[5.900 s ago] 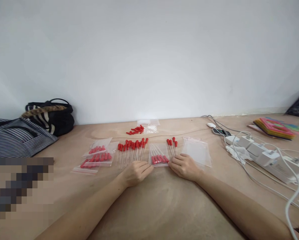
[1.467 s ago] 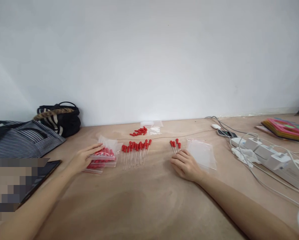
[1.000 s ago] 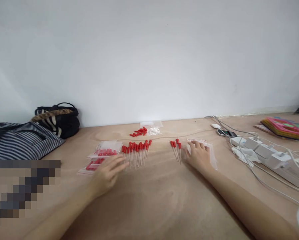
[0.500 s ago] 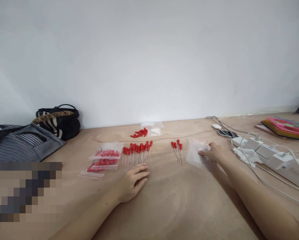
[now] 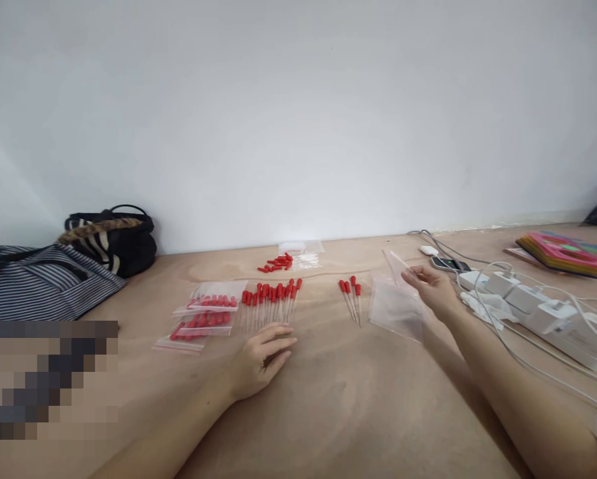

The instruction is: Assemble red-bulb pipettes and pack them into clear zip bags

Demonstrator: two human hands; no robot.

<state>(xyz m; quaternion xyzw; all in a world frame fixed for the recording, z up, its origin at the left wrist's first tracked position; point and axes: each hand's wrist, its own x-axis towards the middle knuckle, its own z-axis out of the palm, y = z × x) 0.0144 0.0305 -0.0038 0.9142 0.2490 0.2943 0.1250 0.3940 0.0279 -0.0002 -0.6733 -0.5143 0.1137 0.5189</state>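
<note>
My right hand (image 5: 430,286) pinches a clear plastic zip bag (image 5: 396,267), raised and tilted over another flat clear bag (image 5: 393,311) on the wooden table. My left hand (image 5: 267,359) rests on the table with its fingers apart and holds nothing. Just beyond its fingertips lies a row of droppers with red bulbs (image 5: 271,296) and thin clear stems. A few more red-bulbed droppers (image 5: 351,293) lie between the row and the flat bag. Left of the row, filled zip bags (image 5: 205,319) with red bulbs inside overlap one another.
Loose red bulbs (image 5: 277,263) and a clear bag with thin tubes (image 5: 301,254) lie near the wall. A power strip with white chargers and cables (image 5: 542,313) stands at the right, colourful sheets (image 5: 562,253) behind it. A striped bag (image 5: 53,283) and a black bag (image 5: 118,246) are at the left.
My right hand has closed on a clear bag and lifted it off the flat one beneath, turning it up on edge. My left hand has stayed almost where it was.
</note>
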